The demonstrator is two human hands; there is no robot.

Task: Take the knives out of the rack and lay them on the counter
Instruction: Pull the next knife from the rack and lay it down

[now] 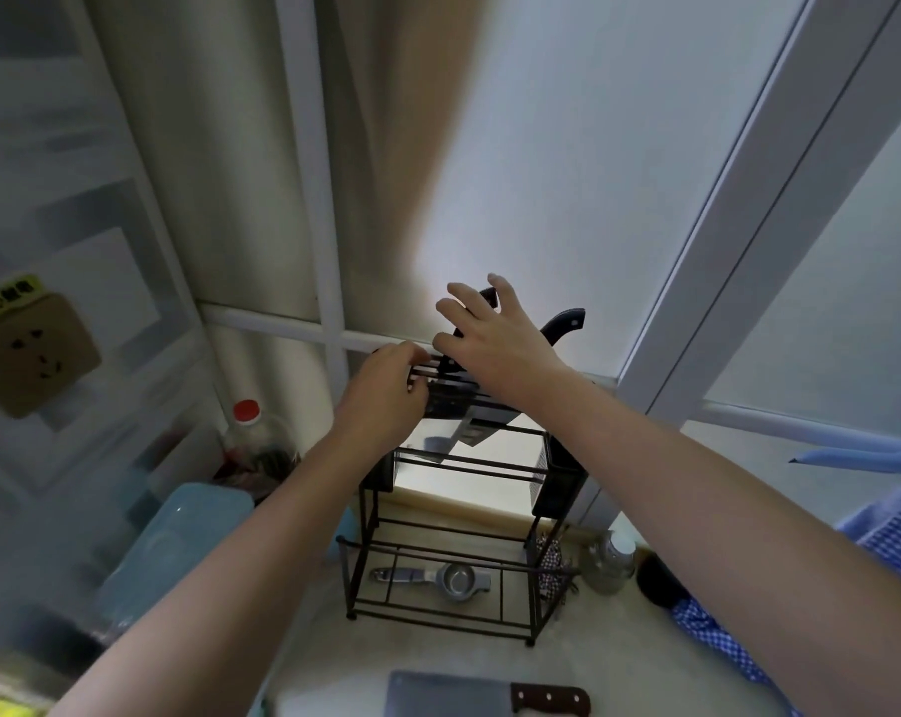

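- Hands: 2. Left hand and right hand, both raised at the top of the rack.
- Racks: 1. Black wire rack, standing below both hands.
- Knives on the counter: 1. Cleaver with a riveted handle, lying flat, well below the hands.
- Knife handles in the rack: 2 showing; one just right of the right hand, one behind its fingers. Blades below the hands overlap; count unclear.
- Bottles: 2. Red-capped bottle left of the left hand; clear bottle lower right of the right hand.
- Metal squeezers: 1, on the rack's bottom shelf, below both hands.
- Wall sockets: 1, far left of the left hand.
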